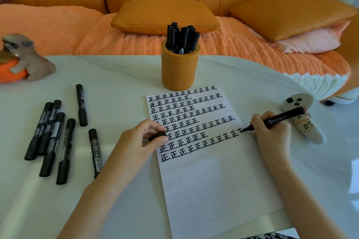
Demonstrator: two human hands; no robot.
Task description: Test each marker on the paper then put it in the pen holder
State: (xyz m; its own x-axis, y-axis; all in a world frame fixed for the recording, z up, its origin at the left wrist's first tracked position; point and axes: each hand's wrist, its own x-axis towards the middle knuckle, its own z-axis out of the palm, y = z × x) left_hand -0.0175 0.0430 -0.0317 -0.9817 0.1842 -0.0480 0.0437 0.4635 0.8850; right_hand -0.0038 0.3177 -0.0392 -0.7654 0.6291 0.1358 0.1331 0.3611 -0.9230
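Pinching a slim black marker (pixel 283 117) in the right hand (pixel 272 129), tip touching the smooth white paper (pixel 213 180) near its right edge, gripping its stubby cap (pixel 157 135) in the curled left hand (pixel 138 138), with the cylindrical ribbed orange pen holder (pixel 179 70) just beyond the sheet.

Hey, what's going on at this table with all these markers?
A person is testing black markers. The right hand grips an uncapped marker, its tip on the paper at the end of the lowest row of written characters. The left hand rests on the paper's left side, pinching the cap. Several markers already stand in the orange pen holder behind the paper, and six capped markers lie on the table to the left.
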